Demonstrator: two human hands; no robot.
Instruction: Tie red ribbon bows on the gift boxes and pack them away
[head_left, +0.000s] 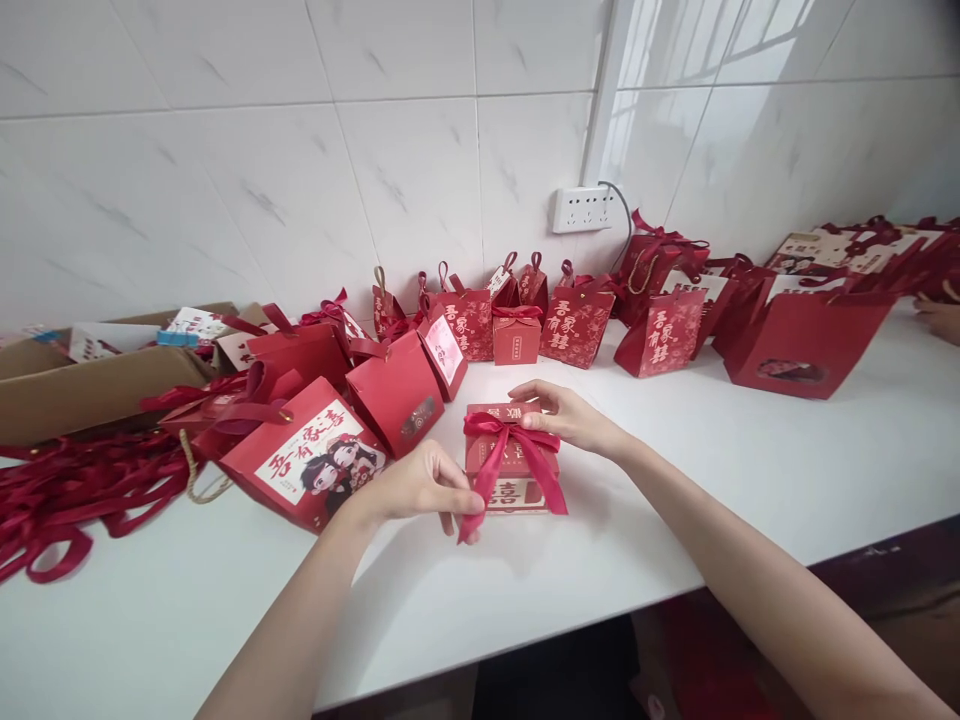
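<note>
A small red gift box (513, 459) with pale lettering stands on the white table in front of me. Around its top runs a dark pink satin ribbon (541, 470), tied at the upper front with two tails hanging down. My left hand (435, 488) pinches the end of the left tail between thumb and fingers, just off the box's lower left corner. At the box's upper right, my right hand (566, 415) is bent over the top edge beside the knot. Its thumb touches the ribbon; whether the fingers grip anything is hidden.
Red gift bags (311, 460) crowd the left, beside a heap of loose ribbons (82, 495) and a cardboard box (97, 385). More red boxes (516, 335) and bags (810, 335) line the wall. A power strip (583, 210) is on the tiles. Another person's hand (941, 315) shows at far right.
</note>
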